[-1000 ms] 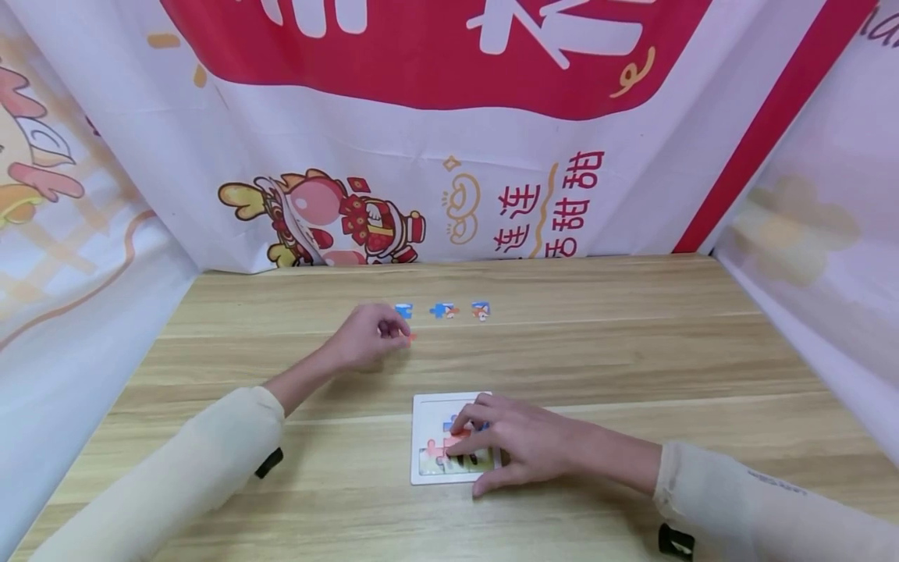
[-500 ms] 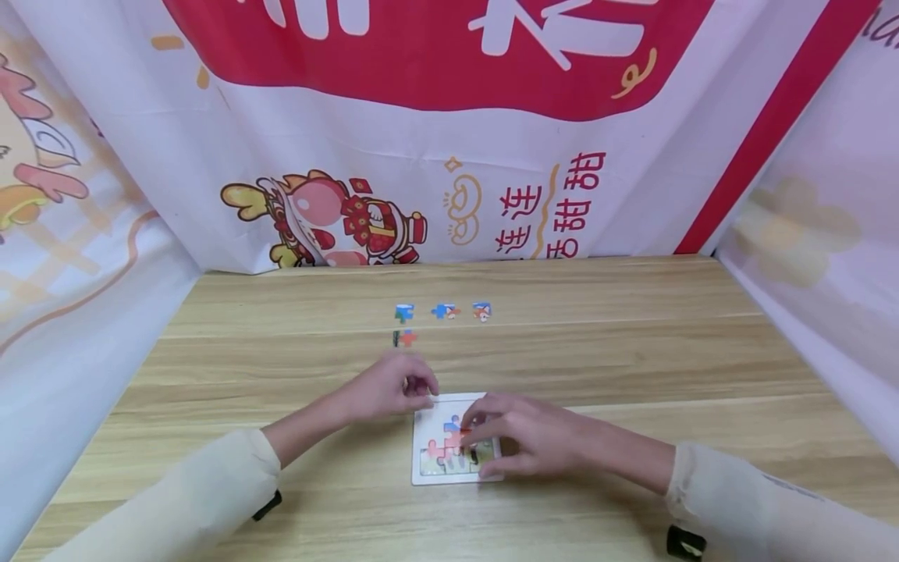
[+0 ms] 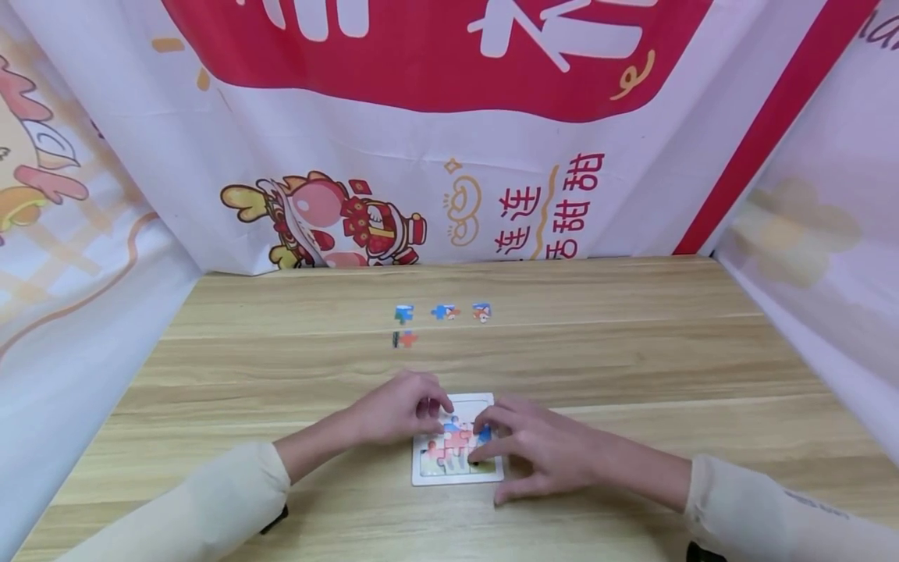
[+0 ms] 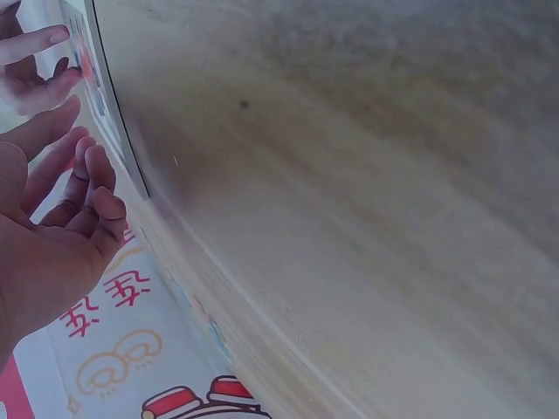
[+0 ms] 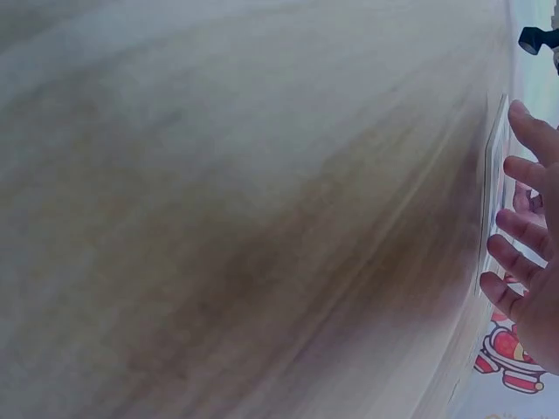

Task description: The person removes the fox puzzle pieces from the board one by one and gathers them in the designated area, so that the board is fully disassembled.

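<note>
A white-framed puzzle tray (image 3: pixel 456 480) lies on the table, its lower part filled with joined jigsaw pieces (image 3: pixel 455 442) in orange, blue and pale green. My left hand (image 3: pixel 400 410) hovers at the tray's upper left, fingers loosely bent and fingertips over the blue and orange pieces. Nothing shows between its fingers in the left wrist view, where the left hand (image 4: pixel 57 244) is beside the tray edge (image 4: pixel 109 96). From the right, my right hand (image 3: pixel 548 446) reaches over the tray with fingers spread, covering its right side; the right wrist view has these relaxed fingers (image 5: pixel 524 229) close over the tray.
Beyond the tray lie loose jigsaw pieces: a blue and green one (image 3: pixel 403 314), a blue one with orange (image 3: pixel 445 312), another with a fox-like face (image 3: pixel 481 311), and an orange and dark one (image 3: pixel 405 339). Printed cloth (image 3: pixel 393 133) hangs behind the wooden table (image 3: pixel 632 336).
My left hand has come from the loose pieces down to the tray's upper left. The right hand has shifted slightly right, uncovering more joined pieces. The loose pieces stay where they were.
</note>
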`<action>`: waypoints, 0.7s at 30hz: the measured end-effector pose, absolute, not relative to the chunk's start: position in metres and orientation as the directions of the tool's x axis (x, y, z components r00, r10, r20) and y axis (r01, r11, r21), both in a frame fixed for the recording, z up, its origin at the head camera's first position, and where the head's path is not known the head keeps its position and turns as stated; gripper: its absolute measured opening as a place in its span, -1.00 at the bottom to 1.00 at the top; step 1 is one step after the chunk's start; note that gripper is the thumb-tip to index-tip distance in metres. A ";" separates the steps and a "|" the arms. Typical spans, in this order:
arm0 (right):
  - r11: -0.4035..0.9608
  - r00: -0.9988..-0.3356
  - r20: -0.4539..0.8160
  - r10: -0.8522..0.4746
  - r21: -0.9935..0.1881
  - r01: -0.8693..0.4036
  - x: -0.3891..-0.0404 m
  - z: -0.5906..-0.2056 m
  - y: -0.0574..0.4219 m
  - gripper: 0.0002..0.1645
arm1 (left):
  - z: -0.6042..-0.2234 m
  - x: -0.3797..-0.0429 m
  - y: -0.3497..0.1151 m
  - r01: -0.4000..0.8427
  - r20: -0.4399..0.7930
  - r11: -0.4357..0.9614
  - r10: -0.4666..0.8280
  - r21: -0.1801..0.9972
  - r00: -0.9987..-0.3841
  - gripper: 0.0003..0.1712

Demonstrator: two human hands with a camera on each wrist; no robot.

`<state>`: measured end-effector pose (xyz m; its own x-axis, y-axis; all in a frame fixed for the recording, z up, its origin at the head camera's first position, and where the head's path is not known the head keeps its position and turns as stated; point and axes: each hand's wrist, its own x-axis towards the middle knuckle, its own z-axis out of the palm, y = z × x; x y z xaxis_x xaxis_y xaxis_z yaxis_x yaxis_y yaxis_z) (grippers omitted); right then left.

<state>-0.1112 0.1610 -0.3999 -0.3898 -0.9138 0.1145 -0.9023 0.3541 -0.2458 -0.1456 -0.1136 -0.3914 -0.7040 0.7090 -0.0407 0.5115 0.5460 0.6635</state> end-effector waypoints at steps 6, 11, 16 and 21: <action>0.358 -0.381 0.095 -0.920 -0.195 -0.913 -0.107 -0.402 0.162 -0.30 | -0.393 -0.145 -0.108 0.507 -0.075 0.567 0.711 0.649 -0.699 -0.73; 0.370 -0.387 0.063 -0.920 -0.191 -0.909 -0.106 -0.404 0.162 -0.26 | -0.395 -0.142 -0.106 0.526 -0.077 0.575 0.717 0.626 -0.693 -0.72; 0.368 -0.387 0.065 -0.920 -0.203 -0.907 -0.106 -0.404 0.162 -0.26 | -0.396 -0.142 -0.106 0.535 -0.070 0.576 0.718 0.618 -0.693 -0.68; 0.357 -0.383 0.090 -0.919 -0.219 -0.908 -0.107 -0.406 0.162 -0.29 | -0.397 -0.144 -0.107 0.537 -0.051 0.562 0.719 0.629 -0.693 -0.70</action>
<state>-0.1072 0.1620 -0.4060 -0.3835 -0.9191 0.0904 -0.9080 0.3573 -0.2187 -0.1436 -0.1068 -0.3967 -0.6929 0.7192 -0.0515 0.5366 0.5620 0.6295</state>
